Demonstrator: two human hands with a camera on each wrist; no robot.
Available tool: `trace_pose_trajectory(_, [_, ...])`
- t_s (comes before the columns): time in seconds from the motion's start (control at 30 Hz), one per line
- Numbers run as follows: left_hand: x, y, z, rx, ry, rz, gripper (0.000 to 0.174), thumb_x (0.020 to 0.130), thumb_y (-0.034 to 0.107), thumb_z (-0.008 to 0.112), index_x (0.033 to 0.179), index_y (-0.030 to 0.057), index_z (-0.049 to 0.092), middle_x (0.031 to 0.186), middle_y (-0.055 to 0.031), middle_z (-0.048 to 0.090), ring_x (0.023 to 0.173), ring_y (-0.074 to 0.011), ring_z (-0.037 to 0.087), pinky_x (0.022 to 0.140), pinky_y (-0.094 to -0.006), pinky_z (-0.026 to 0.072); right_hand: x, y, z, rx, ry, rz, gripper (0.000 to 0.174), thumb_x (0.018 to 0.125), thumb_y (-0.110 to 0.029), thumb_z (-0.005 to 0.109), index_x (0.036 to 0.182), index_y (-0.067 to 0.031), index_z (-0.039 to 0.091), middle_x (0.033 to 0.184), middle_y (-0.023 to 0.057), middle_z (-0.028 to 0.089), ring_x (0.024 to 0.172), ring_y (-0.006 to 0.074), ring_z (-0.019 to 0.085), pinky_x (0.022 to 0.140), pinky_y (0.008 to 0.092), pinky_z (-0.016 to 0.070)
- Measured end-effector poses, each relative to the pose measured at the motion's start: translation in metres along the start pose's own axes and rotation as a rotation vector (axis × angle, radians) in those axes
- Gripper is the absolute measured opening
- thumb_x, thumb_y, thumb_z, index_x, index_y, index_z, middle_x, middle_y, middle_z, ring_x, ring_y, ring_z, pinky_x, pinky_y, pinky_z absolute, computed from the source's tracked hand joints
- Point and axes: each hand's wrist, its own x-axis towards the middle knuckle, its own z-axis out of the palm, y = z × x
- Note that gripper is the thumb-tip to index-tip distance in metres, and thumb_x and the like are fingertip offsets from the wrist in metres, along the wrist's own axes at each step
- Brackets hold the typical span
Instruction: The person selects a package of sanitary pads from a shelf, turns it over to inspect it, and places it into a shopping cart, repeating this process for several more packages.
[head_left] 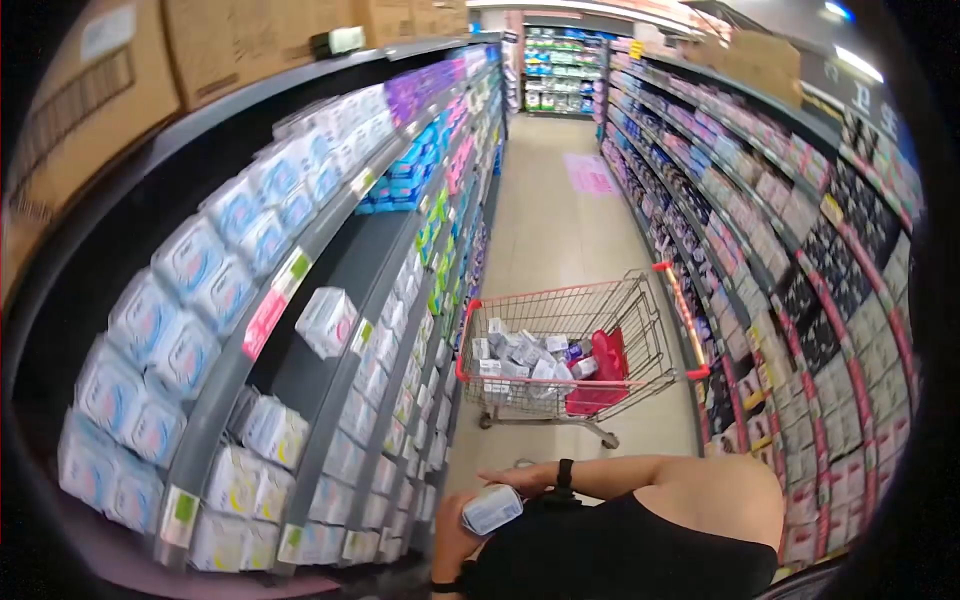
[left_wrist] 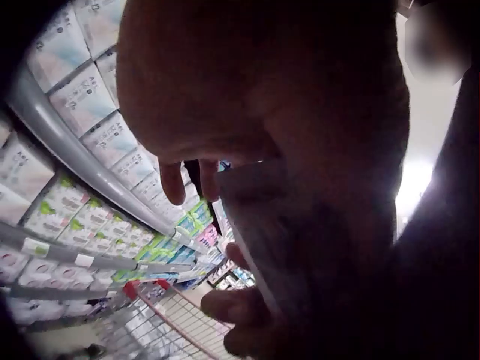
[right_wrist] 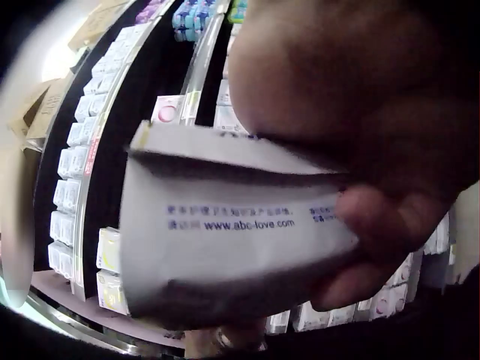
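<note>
Between the two hands is a white packet (head_left: 492,510), low in the head view. My left hand (head_left: 455,532) grips it from the left side, and my right hand (head_left: 522,479) is at its upper right edge. Seen from the right wrist, the packet (right_wrist: 240,225) shows small blue print, with the fingers of my right hand (right_wrist: 360,112) curled on its right end. A ringed part of the other hand shows beneath it. In the left wrist view my left hand (left_wrist: 247,90) is dark and large beside the shadowed packet (left_wrist: 255,225).
A wire cart (head_left: 560,400) with red edges, holding several white packets and a red piece, stands in the aisle ahead. Stocked shelves (head_left: 330,240) run close on the left, others (head_left: 760,230) on the right. Cardboard boxes (head_left: 240,45) sit on the left top shelf.
</note>
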Motion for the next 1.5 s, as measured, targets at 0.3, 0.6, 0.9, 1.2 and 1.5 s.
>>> trace_pose_trajectory(0.3, [-0.004, 0.003, -0.036, -0.058, 0.284, -0.354, 0.061, 0.06, 0.025, 0.096, 0.107, 0.0011, 0.067, 0.091, -0.0147, 0.073, 0.088, -0.0323, 0.072, 0.078, -0.0415, 0.0558, 0.018, -0.028, -0.002, -0.182, -0.343, -0.291, 0.074, 0.101, -0.067, 0.037, 0.137, -0.0047, 0.053, 0.123, 0.011, 0.062, 0.106, 0.023, 0.064, 0.088, 0.037, 0.0531])
trace_pose_trajectory(0.6, [-0.054, -0.012, -0.011, -0.567, 0.387, -0.248, 0.1, 0.07, 0.026, 0.091, 0.146, 0.0075, 0.028, 0.14, -0.0158, 0.046, 0.129, -0.0349, 0.049, 0.097, -0.0477, 0.0496, 0.033, -0.038, 0.008, -0.302, -0.222, -0.379, 0.077, 0.093, -0.034, 0.072, 0.152, -0.0015, 0.034, 0.141, 0.0093, 0.05, 0.127, 0.0203, 0.05, 0.101, 0.0382, 0.0485])
trace_pose_trajectory(0.9, [-0.149, -0.108, 0.026, -0.252, 0.459, -0.332, 0.072, 0.094, 0.02, 0.06, 0.152, -0.0053, 0.027, 0.132, -0.018, 0.055, 0.118, -0.0278, 0.052, 0.102, -0.0394, 0.0404, 0.042, -0.047, 0.053, -0.966, -0.448, -0.738, 0.091, 0.089, -0.019, 0.078, 0.16, -0.0127, 0.021, 0.158, 0.0119, 0.028, 0.132, 0.0245, 0.045, 0.101, 0.04, 0.0477])
trace_pose_trajectory(1.2, [-0.118, -0.009, -0.014, -0.608, 0.801, -0.453, 0.084, 0.08, 0.022, 0.087, 0.147, 0.0053, 0.039, 0.134, -0.0135, 0.057, 0.123, -0.0259, 0.056, 0.104, -0.0404, 0.0465, 0.085, -0.009, 0.053, -0.084, -0.593, -0.065, 0.087, 0.097, -0.03, 0.067, 0.161, -0.0185, 0.008, 0.158, 0.016, 0.027, 0.124, 0.0346, 0.058, 0.102, 0.0466, 0.0509])
trace_pose_trajectory(1.5, [-0.114, 0.029, -0.006, -0.511, 0.783, -0.534, 0.075, 0.085, 0.021, 0.083, 0.145, 0.0043, 0.041, 0.137, -0.0123, 0.053, 0.126, -0.023, 0.051, 0.106, -0.0396, 0.0414, 0.15, -0.02, 0.042, -0.161, -0.477, 0.196, 0.05, 0.102, -0.027, 0.056, 0.145, -0.0058, 0.044, 0.133, 0.0127, 0.061, 0.109, 0.0288, 0.065, 0.092, 0.0441, 0.0536])
